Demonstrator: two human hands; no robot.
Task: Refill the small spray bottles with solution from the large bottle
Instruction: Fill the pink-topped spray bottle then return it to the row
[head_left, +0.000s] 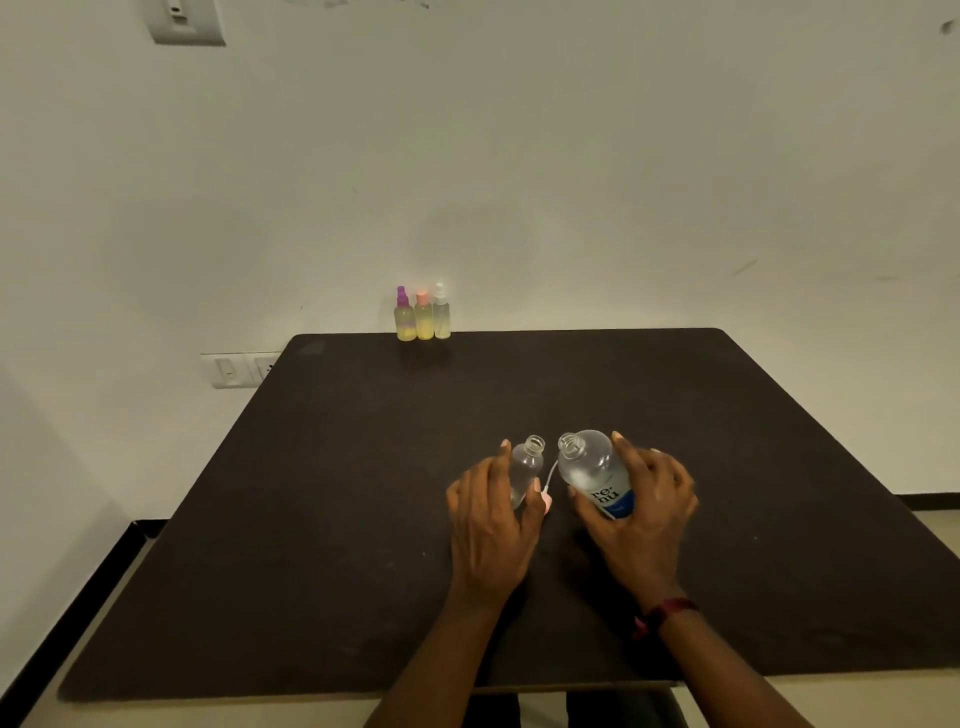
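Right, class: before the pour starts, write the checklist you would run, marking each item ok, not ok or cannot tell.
1. Small bottle uncapped: ok.
2. Large bottle uncapped: ok.
3. Left hand grips the small bottle: ok.
4. Right hand grips the large bottle: ok.
5. Large bottle's mouth over the small bottle's mouth: not ok, they are side by side.
6. Pink spray top off and set aside: ok.

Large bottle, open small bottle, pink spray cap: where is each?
large bottle (592, 465): head view, clear shoulder above label.
open small bottle (525, 467): head view, clear body below neck.
pink spray cap (546, 503): head view, pink head.
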